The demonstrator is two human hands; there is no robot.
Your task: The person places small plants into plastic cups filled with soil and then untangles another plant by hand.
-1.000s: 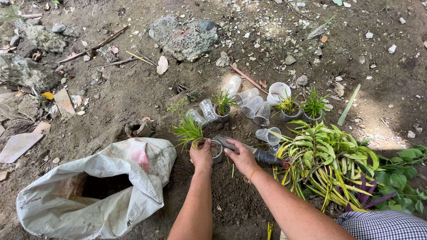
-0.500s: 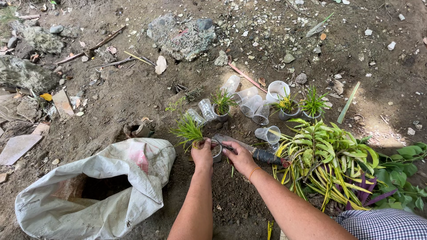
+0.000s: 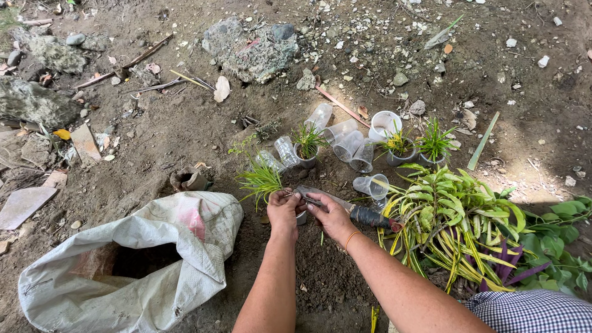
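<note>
My left hand (image 3: 283, 208) pinches the base of a small spiky green seedling (image 3: 261, 179) over a clear plastic cup (image 3: 300, 217) that is mostly hidden under both hands. My right hand (image 3: 331, 216) rests beside it, fingers pressed at the same spot near the cup. A long knife with a dark handle (image 3: 357, 213) lies on the soil just behind my right hand; whether the hand touches it I cannot tell.
Several clear cups (image 3: 345, 144) lie and stand on the dirt ahead, three holding small plants (image 3: 306, 143). A pile of yellow-green leafy plants (image 3: 456, 216) is on the right. An open white sack of soil (image 3: 132, 265) lies to the left. Rocks (image 3: 250, 49) lie further off.
Both hands have stayed at the cup with the seedling; only slight finger shifts show.
</note>
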